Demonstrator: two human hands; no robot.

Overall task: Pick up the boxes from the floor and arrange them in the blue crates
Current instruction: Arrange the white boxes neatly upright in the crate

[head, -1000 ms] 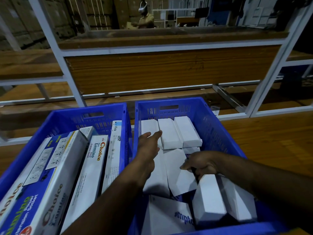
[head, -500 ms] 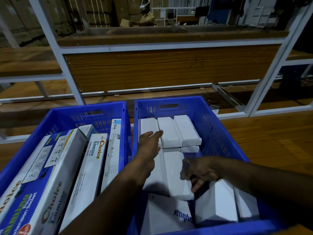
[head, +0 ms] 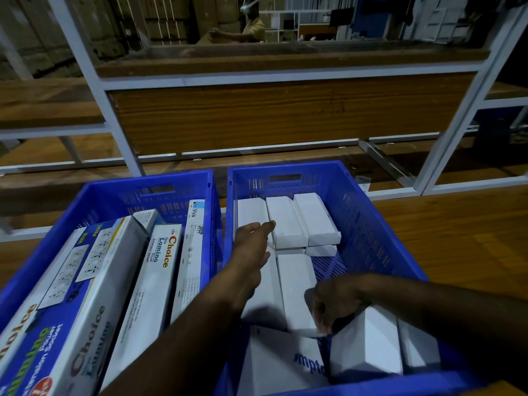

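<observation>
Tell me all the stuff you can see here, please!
Crates: two, blue, side by side in front of the rack.
White boxes: at least eight, plain white, in the right crate; three in a row at the far end.
Printed box: one, white with blue lettering, near end of the right crate.
Socket boxes: about four long ones, white and blue, in the left crate.
Rack: one, white frame with wooden shelves, behind the crates.
Person: one, far back beyond the rack.
Left hand: fingers straight, resting on the white boxes.
Right hand: fingers curled on the edge of a white box.
</observation>
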